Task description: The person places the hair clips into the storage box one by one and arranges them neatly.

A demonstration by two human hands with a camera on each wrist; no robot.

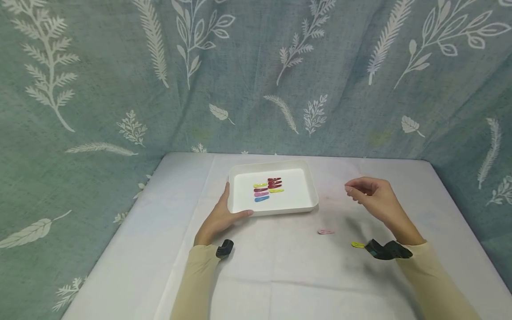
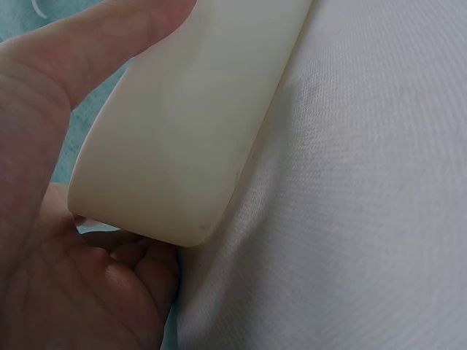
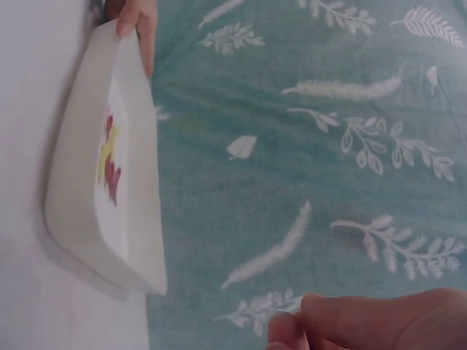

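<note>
My left hand (image 1: 219, 218) grips the left end of a white tray (image 1: 286, 210). In the left wrist view its thumb (image 2: 139, 29) lies over the tray's side, with the other fingers curled by its corner. Inside the tray lie several snap hair clips in two columns: a blue clip (image 1: 262, 199), a pink one (image 1: 261, 194), dark red ones (image 1: 274, 183) and yellow ones (image 1: 276, 190). To the right of the tray, my right hand (image 1: 376, 198) hovers above the table, fingers bent and thumb near the index fingertip. Whether anything thin is between those fingertips is unclear.
On the white cloth (image 1: 248, 289) lie a pale pink hair clip (image 1: 326, 232), in front of the tray's right end, and a yellow hair clip (image 1: 358, 245), partly covered by the right wrist's black band (image 1: 388, 250). A green leaf-patterned curtain (image 1: 248, 75) hangs behind the table.
</note>
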